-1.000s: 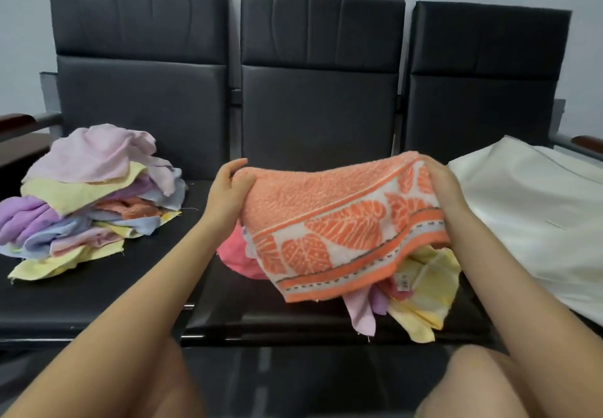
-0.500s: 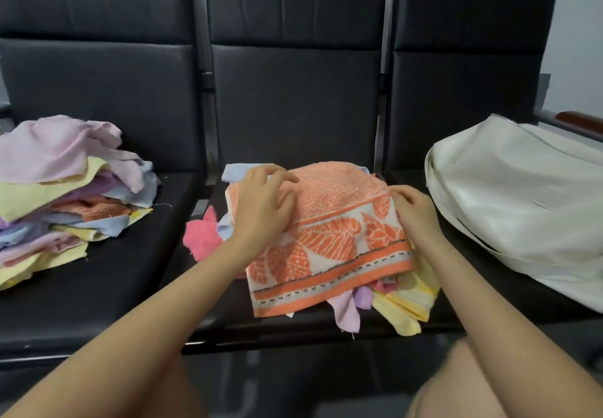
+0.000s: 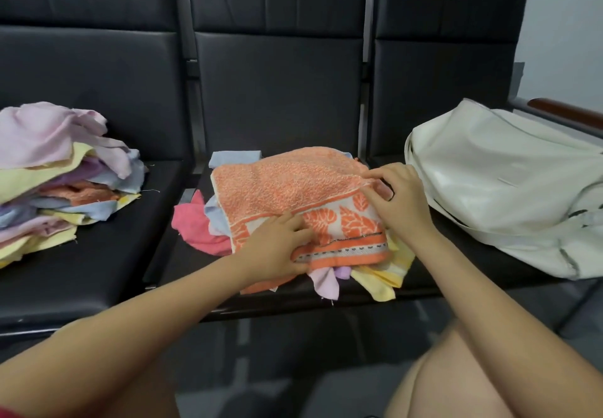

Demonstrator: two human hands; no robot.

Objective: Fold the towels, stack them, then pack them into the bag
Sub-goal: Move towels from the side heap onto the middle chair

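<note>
Orange towel (image 3: 293, 182) hides most of the folded stack (image 3: 378, 274) beneath.

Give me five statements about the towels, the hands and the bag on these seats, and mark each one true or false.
1. The orange leaf-pattern towel lies on top of the stack on the middle seat. True.
2. The white bag sits on the left seat. False: it lies on the right seat; the left seat holds the unfolded towel pile.
3. Both hands are on the orange towel. True: the left hand is at its near edge, the right hand at its right side.
4. A pink cloth sticks out from under the stack on its left. True.
5. Folded towels already poke out of the bag. False: no towel shows in or on it.
</note>
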